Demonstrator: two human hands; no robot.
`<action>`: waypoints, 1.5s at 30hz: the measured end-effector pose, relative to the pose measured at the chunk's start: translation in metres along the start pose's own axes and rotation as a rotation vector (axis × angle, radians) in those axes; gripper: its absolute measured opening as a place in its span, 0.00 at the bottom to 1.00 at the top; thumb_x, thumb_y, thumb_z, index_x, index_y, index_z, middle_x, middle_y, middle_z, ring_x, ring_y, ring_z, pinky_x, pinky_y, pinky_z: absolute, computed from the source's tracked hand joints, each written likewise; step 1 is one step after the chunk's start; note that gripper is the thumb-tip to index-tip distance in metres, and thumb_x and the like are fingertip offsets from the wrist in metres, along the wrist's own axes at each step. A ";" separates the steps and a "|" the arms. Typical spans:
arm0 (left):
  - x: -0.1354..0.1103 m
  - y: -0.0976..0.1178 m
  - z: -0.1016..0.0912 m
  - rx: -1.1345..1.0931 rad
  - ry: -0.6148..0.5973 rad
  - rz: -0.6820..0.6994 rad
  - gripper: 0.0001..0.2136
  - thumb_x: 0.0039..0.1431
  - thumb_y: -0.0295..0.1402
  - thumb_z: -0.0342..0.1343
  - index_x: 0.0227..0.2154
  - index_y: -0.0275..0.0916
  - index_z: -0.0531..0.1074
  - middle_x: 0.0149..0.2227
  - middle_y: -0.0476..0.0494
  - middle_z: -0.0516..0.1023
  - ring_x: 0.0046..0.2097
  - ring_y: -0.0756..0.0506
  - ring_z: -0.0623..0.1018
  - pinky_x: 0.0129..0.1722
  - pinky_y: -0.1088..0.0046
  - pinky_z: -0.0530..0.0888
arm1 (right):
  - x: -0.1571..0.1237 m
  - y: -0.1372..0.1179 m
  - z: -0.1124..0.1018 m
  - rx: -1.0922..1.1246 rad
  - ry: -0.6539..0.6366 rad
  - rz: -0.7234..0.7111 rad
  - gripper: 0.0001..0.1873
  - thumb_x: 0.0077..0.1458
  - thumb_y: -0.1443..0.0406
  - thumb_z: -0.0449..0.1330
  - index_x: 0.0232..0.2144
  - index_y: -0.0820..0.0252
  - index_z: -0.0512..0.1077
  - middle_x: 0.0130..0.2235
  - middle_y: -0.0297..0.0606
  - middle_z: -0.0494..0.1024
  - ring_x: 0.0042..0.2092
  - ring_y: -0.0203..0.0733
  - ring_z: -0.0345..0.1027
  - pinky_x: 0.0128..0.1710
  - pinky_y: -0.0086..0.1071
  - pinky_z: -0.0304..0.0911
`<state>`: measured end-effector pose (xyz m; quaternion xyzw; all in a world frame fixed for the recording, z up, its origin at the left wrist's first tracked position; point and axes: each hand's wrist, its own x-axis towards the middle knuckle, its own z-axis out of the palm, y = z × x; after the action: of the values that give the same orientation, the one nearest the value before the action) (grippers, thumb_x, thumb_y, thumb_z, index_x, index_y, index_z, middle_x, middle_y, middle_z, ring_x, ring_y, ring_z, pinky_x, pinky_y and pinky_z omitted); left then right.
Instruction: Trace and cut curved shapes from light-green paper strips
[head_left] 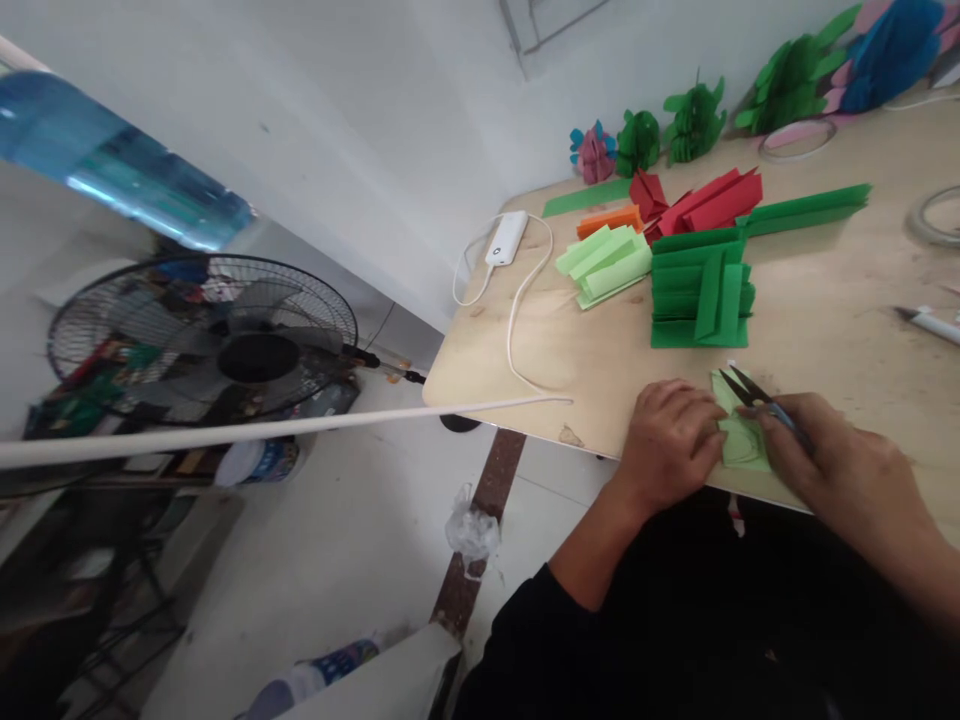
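My right hand (844, 465) is closed round a pair of scissors (752, 390), whose dark blades stand slightly apart over a light green paper piece (742, 450). Curved lines show on that paper, which lies at the table's front edge. On its left side, my left hand (671, 432) grips it with curled fingers and thumb. Just beyond the hands lies a stack of folded dark green paper (701, 290). Folded light green strips (607, 262) rest to the left of that stack.
Folded red paper (712, 205) and an orange strip (609, 221) lie farther back. Paper figures (695, 122) line the wall. A white power bank (508, 237) with a cable sits at left. At right are a pen (930, 325) and tape roll (934, 218). A fan (259, 357) stands beyond the table.
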<state>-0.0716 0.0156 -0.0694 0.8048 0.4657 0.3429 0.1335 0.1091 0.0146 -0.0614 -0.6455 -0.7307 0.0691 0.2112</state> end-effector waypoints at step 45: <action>-0.002 0.001 -0.001 0.160 -0.124 0.083 0.09 0.61 0.33 0.48 0.38 0.37 0.73 0.47 0.43 0.76 0.53 0.43 0.69 0.57 0.61 0.65 | 0.036 -0.005 -0.021 0.730 -0.327 0.394 0.29 0.40 0.39 0.58 0.30 0.57 0.74 0.15 0.25 0.57 0.18 0.33 0.49 0.16 0.31 0.46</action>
<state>-0.0725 0.0133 -0.0691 0.8512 0.4487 0.2596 0.0829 0.1100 0.0450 -0.0323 -0.6362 -0.5451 0.4628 0.2896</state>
